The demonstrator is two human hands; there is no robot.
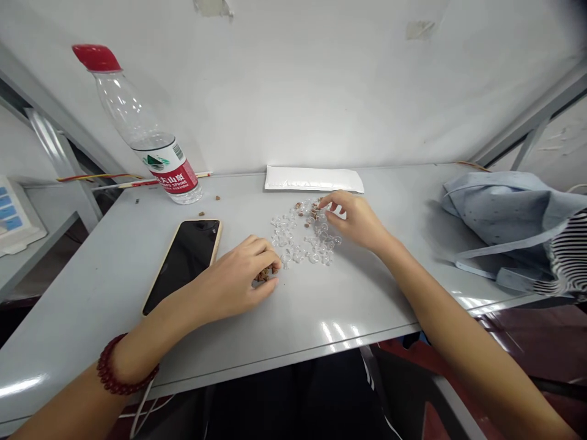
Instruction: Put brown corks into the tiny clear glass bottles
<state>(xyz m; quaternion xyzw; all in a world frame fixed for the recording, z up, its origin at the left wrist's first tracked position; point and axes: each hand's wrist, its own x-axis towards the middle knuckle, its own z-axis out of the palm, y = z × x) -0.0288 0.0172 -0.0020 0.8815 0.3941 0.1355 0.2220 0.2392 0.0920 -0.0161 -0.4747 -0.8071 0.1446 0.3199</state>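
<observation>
My left hand (245, 272) rests on the grey table, its fingers curled around a cluster of small brown pieces (265, 273) that show between thumb and fingers. Further back, my right hand (351, 217) reaches down, thumb and fingers bent together at a few more brown pieces (315, 211). What its fingertips hold, if anything, is hidden. Between the hands, many small clear plastic pieces (298, 252) with round ends lie in a loose ring. Some brown pieces are mixed among them on the far side.
A dark-screened phone (183, 260) lies beside my left hand. Behind it stands a red-capped water bottle (162, 162). Against the wall lies a white packet (313, 179). A light blue cloth bag (502, 211) sits at the right. Two brown crumbs (202, 214) lie near the bottle.
</observation>
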